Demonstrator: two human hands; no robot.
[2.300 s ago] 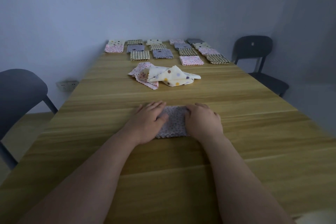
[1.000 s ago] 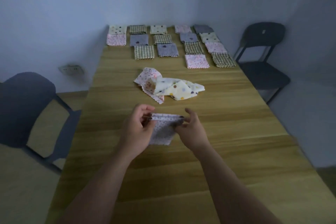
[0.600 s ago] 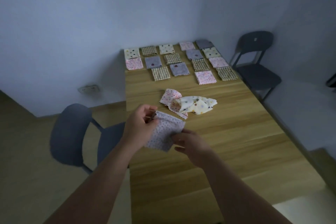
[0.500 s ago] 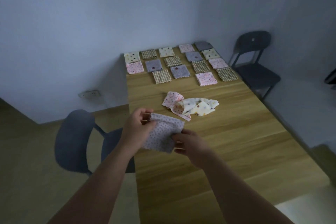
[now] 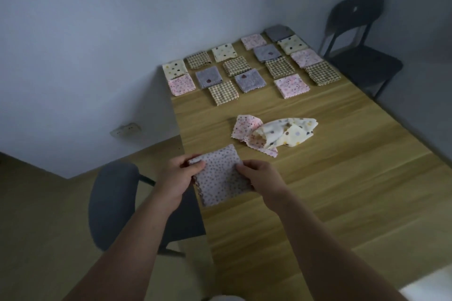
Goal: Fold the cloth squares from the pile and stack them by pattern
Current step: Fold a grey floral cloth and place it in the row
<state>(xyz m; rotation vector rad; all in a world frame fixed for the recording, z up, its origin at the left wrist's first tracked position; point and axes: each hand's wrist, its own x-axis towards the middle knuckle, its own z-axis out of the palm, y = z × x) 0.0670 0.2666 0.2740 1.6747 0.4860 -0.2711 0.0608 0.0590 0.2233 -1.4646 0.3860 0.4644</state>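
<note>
I hold a folded grey cloth with small dots [image 5: 219, 175] above the table's left edge. My left hand [image 5: 177, 178] pinches its upper left corner, and my right hand [image 5: 260, 177] grips its right side. Beyond it on the wooden table [image 5: 342, 190] lies the loose pile: a pink dotted cloth [image 5: 244, 129] under a cream cloth with large dots [image 5: 291, 133]. At the far end sit several folded squares in rows, among them a checked one [image 5: 223, 93], a grey one [image 5: 249, 80], a pink one [image 5: 291, 85] and a cream one [image 5: 175, 69].
A grey chair [image 5: 115, 205] stands at the table's left side, just under my left forearm. A black chair [image 5: 359, 39] stands at the far right. A wall socket [image 5: 126, 129] sits low on the left wall. The table's left edge runs right below the held cloth.
The grey cloth was pressed flat under both hands, then lifted off the table. Since half a second ago it hangs flatter between my hands, and my view has shifted left.
</note>
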